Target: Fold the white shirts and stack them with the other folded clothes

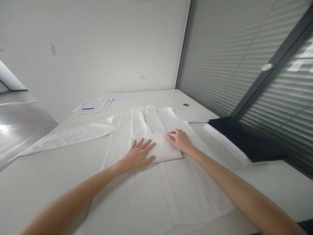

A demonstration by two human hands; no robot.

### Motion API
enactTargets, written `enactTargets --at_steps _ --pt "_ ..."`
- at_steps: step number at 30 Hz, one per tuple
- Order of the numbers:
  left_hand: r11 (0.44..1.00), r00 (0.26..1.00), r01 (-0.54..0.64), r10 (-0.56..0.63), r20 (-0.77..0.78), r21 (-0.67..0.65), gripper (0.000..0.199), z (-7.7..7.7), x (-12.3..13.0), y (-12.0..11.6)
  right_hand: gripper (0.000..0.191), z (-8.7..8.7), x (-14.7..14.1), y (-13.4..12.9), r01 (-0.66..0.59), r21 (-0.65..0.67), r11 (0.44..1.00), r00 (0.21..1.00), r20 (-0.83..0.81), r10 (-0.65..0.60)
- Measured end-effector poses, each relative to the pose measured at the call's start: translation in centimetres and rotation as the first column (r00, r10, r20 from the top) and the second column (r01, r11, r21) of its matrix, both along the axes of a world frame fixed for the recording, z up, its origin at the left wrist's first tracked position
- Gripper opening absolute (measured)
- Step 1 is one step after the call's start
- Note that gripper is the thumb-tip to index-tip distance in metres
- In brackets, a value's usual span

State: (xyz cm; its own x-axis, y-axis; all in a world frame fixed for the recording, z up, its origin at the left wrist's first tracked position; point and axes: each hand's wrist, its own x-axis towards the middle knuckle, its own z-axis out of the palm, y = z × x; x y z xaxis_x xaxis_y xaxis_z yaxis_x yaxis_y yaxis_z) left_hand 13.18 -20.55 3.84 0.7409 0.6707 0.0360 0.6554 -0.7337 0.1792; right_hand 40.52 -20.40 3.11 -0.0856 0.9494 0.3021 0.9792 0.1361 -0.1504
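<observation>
"What is the left hand (140, 154) doing?"

"It is lying palm down on a flat white rectangular piece (163, 147), its fingers spreading wide. They are pressing on the surface and gripping nothing."

"And the right hand (180, 140)?"

"It is resting at the rectangle's right side, with thumb and forefinger drawing close together. Whether they are pinching the edge, I can't tell."

"Where is that rectangle sitting?"

"It is lying on top of a white button-front shirt (144, 195), which is spreading flat across the pale, smooth worktop (44, 186). One long white sleeve (73, 135) is stretching out to the left, and a narrow button strip (170, 195) is running down toward the near edge. Beyond the rectangle, two narrow strips of white cloth (156, 122) are extending away from the person."

"What is lying around it?"

"On the right, a dark navy folded stack (244, 137) is lying over thin white layers (226, 143), just beside the grey slatted blinds (212, 58). Toward the far left, white printed sheets (97, 106) are overlapping in a loose pile, with a thin black bar (88, 108) showing on top. A small round hole (186, 105) is opening in the worktop's far right part."
</observation>
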Motion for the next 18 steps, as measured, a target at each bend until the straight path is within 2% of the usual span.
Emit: enactTargets --at_steps 3,6,8,10,13,18 --pt "1.0 1.0 -0.003 0.003 -0.004 -0.006 0.067 -0.2 0.1 0.1 0.039 0.9 -1.6 -0.9 -0.014 0.085 0.996 0.999 -0.033 0.017" --pt "1.0 1.0 -0.016 0.016 -0.009 -0.003 0.07 -0.4 0.3 -0.1 0.049 1.4 -4.0 -2.4 -0.177 0.112 0.978 0.983 -0.024 0.181" --pt "1.0 1.0 -0.025 0.025 -0.01 -0.002 0.073 -0.5 0.4 -0.1 0.058 1.3 -5.4 -3.2 -0.309 0.024 0.951 0.95 -0.032 0.31" --pt "1.0 1.0 -0.028 0.028 -0.008 -0.009 0.077 -0.5 0.4 -0.1 0.068 1.1 -6.2 -3.7 -0.384 -0.108 0.917 0.923 -0.069 0.379" --pt "0.999 0.999 -0.035 0.035 -0.008 -0.019 0.082 -0.6 0.4 -0.1 0.078 0.6 -6.2 -3.8 -0.399 -0.235 0.886 0.917 -0.106 0.385" --pt "0.996 0.996 -0.089 0.089 -0.011 -0.003 0.094 -1.1 0.1 0.3 0.086 0.1 -4.3 -3.2 -0.374 -0.28 0.884 0.927 -0.076 0.368"
